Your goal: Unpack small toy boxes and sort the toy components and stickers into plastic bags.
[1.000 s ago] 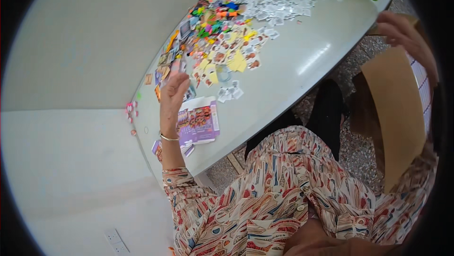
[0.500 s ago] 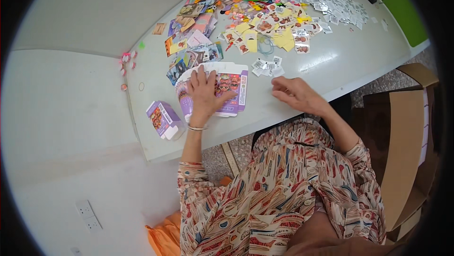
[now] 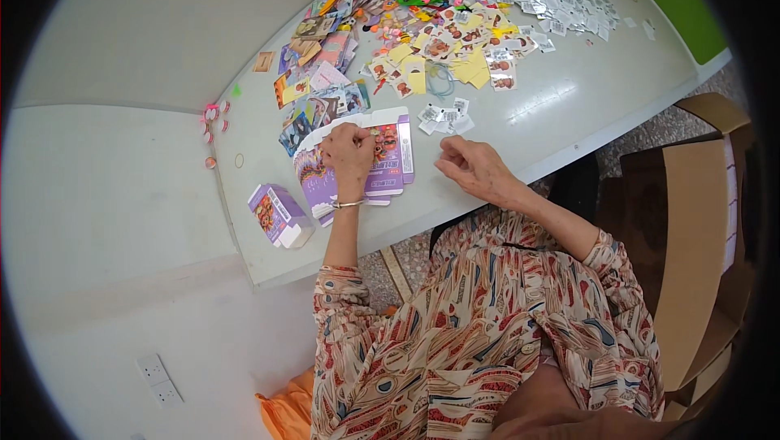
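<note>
A small purple box point(image 3: 279, 214) stands to the left of the flat purple carton point(image 3: 357, 165), near the edge of the white table point(image 3: 569, 115). The left hand point(image 3: 348, 156) rests on the flat purple carton with its fingers curled in, pressing it down. To the right of the carton, the right hand point(image 3: 475, 168) lies on the table with loose, bent fingers and holds nothing. Behind the carton sits a big pile of colourful cards point(image 3: 422, 26).
</note>
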Demonstrator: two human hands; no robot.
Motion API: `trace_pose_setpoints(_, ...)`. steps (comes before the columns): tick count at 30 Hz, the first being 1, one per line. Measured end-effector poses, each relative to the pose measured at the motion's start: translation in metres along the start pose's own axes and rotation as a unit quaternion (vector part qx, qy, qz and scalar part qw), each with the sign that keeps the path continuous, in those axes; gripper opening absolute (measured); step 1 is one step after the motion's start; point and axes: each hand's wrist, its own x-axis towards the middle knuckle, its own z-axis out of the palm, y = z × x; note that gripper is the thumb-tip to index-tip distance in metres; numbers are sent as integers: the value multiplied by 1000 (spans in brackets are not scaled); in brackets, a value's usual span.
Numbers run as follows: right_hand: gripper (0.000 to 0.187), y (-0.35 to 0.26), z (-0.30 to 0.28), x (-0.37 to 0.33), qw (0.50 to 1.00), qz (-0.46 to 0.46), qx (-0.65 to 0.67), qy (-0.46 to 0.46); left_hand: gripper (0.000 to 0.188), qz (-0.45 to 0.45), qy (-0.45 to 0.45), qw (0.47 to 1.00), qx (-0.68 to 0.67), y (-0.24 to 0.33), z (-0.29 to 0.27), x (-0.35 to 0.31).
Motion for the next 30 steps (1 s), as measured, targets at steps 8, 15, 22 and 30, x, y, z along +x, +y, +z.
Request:
trace_pose_setpoints(8,42,-20,26,26,991,60,104,-65,25,26,148,988,19,26,11,-18)
trace_pose_setpoints(15,69,-6,40,23,957,83,278,-8,14,24,70,932,-354,64,-23,-12)
trace_pose_setpoints(22,110,-30,-1,14,980,58,89,166,9,-36,42,801,-597,138,-24,-22)
trace_pose_setpoints(30,115,-15,-39,-5,955,32,-79,285,10,-22,13,774,-633,179,15,-21)
